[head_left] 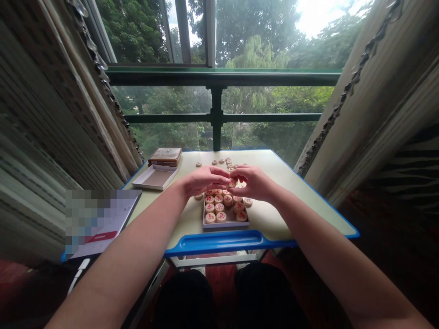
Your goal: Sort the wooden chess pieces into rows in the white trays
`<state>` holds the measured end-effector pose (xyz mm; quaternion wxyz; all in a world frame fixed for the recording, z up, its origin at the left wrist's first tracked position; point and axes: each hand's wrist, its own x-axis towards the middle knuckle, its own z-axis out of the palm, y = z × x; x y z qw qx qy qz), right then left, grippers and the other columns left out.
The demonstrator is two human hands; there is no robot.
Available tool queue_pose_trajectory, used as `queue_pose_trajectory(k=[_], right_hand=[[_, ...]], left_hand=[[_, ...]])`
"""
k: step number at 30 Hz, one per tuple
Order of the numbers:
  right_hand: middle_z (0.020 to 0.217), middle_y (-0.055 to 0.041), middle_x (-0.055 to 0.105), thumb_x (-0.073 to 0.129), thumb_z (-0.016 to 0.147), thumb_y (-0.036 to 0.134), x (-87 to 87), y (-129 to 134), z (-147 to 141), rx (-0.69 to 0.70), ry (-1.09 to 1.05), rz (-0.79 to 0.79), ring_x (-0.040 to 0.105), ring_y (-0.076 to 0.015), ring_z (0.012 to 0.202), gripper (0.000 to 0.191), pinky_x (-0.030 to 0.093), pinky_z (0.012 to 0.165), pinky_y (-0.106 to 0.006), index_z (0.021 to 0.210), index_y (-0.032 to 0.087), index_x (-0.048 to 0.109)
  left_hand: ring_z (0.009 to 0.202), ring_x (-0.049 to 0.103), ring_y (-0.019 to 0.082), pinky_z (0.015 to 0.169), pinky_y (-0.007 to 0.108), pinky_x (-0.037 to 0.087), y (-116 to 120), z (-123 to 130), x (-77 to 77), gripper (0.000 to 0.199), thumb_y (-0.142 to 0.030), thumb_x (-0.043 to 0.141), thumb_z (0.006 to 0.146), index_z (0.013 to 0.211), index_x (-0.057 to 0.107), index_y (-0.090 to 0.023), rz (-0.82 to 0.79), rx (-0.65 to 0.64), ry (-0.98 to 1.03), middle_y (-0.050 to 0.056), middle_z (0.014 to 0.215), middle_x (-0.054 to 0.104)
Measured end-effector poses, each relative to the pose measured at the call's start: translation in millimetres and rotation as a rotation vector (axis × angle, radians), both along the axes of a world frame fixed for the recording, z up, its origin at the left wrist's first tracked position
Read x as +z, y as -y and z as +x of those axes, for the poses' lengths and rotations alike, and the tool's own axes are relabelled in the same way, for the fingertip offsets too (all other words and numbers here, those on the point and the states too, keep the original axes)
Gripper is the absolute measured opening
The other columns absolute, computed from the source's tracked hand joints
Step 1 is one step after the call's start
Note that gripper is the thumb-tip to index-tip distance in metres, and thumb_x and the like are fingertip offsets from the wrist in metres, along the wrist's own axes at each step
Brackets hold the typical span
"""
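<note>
A shallow white box [225, 225] sits near the table's front edge, holding several round wooden pieces with red characters, such as one piece [221, 217] in its front row. A bare patch of the box floor shows at the front, between the pieces. Above the box's far end, my left hand [209, 178] and my right hand [252, 183] meet, fingers closed around a wooden piece [232, 183] with a red mark. Another piece [248, 201] rests just outside the box's right side. My hands hide part of the box's far end.
More loose pieces [222, 161] lie toward the table's far edge. An empty white lid [156, 177] and a brown box [165, 156] are at the back left. A laptop-like flat object [113, 219] lies at the left edge. The table [295, 205] has a blue rim.
</note>
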<state>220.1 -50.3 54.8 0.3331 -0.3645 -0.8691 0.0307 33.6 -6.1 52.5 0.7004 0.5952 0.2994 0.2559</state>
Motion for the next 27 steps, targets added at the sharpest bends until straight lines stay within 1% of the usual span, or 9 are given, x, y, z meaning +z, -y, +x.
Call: queue_pose_trajectory(k=[2, 3, 5, 7, 8, 13, 19, 23, 27], right_hand=[[0.069, -0.0008, 0.058, 0.067, 0.067, 0.025, 5.8, 6.0, 1.1, 0.034, 0.049, -0.107, 0.048, -0.0105, 0.061, 0.016, 0.039, 0.058, -0.022, 0.079, 0.015, 0.064], [0.071, -0.0008, 0.058, 0.068, 0.067, 0.025, 8.0, 8.8, 0.5, 0.057, 0.094, -0.167, 0.048, -0.0106, 0.063, 0.017, 0.039, 0.058, -0.022, 0.080, 0.015, 0.064], [0.073, -0.0008, 0.057, 0.069, 0.066, 0.028, 10.2, 13.0, -2.1, 0.098, 0.201, -0.270, 0.048, -0.0109, 0.064, 0.020, 0.038, 0.058, -0.022, 0.080, 0.015, 0.063], [0.075, -0.0010, 0.056, 0.069, 0.066, 0.030, 9.7, 15.0, -5.3, 0.107, 0.281, -0.327, 0.047, -0.0113, 0.065, 0.022, 0.038, 0.059, -0.023, 0.081, 0.015, 0.063], [0.076, -0.0012, 0.055, 0.069, 0.066, 0.032, 8.8, 15.1, -6.4, 0.105, 0.302, -0.341, 0.047, -0.0116, 0.065, 0.023, 0.038, 0.059, -0.023, 0.081, 0.015, 0.063], [0.080, -0.0021, 0.055, 0.068, 0.066, 0.031, 4.5, 13.7, -6.8, 0.092, 0.326, -0.362, 0.048, -0.0127, 0.069, 0.024, 0.039, 0.063, -0.024, 0.084, 0.016, 0.063], [0.079, -0.0018, 0.054, 0.067, 0.065, 0.027, 5.1, 14.7, -7.2, 0.080, 0.322, -0.363, 0.048, -0.0126, 0.068, 0.022, 0.038, 0.064, -0.024, 0.084, 0.016, 0.063], [0.077, -0.0013, 0.054, 0.067, 0.065, 0.024, 5.5, 15.4, -8.9, 0.098, 0.331, -0.354, 0.047, -0.0121, 0.068, 0.020, 0.037, 0.063, -0.023, 0.082, 0.016, 0.063], [0.076, -0.0008, 0.054, 0.068, 0.065, 0.026, 5.9, 16.4, -9.5, 0.099, 0.372, -0.347, 0.046, -0.0123, 0.068, 0.019, 0.036, 0.061, -0.023, 0.080, 0.016, 0.062]], left_hand=[[0.073, 0.062, 0.013, 0.073, 0.026, 0.050, -1.4, -0.3, -0.1, 0.029, -0.018, 0.076, 0.060, 0.087, 0.070, -0.011, 0.024, 0.003, 0.004, 0.008, 0.081, 0.068], [0.071, 0.061, 0.012, 0.071, 0.025, 0.049, -2.6, -0.5, -0.2, 0.027, -0.018, 0.075, 0.061, 0.086, 0.070, -0.010, 0.039, 0.038, 0.015, 0.008, 0.081, 0.068], [0.068, 0.059, 0.010, 0.066, 0.022, 0.048, -5.2, -1.0, 0.0, 0.023, -0.016, 0.073, 0.062, 0.083, 0.069, -0.009, 0.066, 0.152, 0.047, 0.008, 0.080, 0.067], [0.066, 0.056, 0.008, 0.061, 0.020, 0.045, -6.9, -1.7, 0.7, 0.021, -0.014, 0.071, 0.062, 0.081, 0.068, -0.009, 0.074, 0.243, 0.062, 0.007, 0.079, 0.066], [0.065, 0.056, 0.008, 0.059, 0.019, 0.044, -7.2, -2.0, 1.3, 0.020, -0.013, 0.071, 0.062, 0.081, 0.068, -0.009, 0.072, 0.263, 0.059, 0.007, 0.079, 0.066], [0.063, 0.053, 0.007, 0.056, 0.018, 0.040, -5.6, -1.9, 3.1, 0.019, -0.010, 0.068, 0.062, 0.081, 0.068, -0.009, 0.068, 0.256, 0.048, 0.006, 0.077, 0.064], [0.060, 0.050, 0.006, 0.053, 0.018, 0.038, -6.3, -2.6, 3.0, 0.022, -0.012, 0.069, 0.061, 0.083, 0.068, -0.009, 0.079, 0.243, 0.065, 0.005, 0.079, 0.065], [0.060, 0.050, 0.006, 0.053, 0.018, 0.037, -5.7, -2.5, 2.7, 0.023, -0.012, 0.069, 0.061, 0.084, 0.067, -0.009, 0.091, 0.238, 0.073, 0.005, 0.078, 0.064], [0.061, 0.051, 0.006, 0.054, 0.018, 0.037, -3.3, -1.3, 4.0, 0.022, -0.013, 0.069, 0.061, 0.083, 0.067, -0.009, 0.096, 0.232, 0.092, 0.004, 0.075, 0.063]])
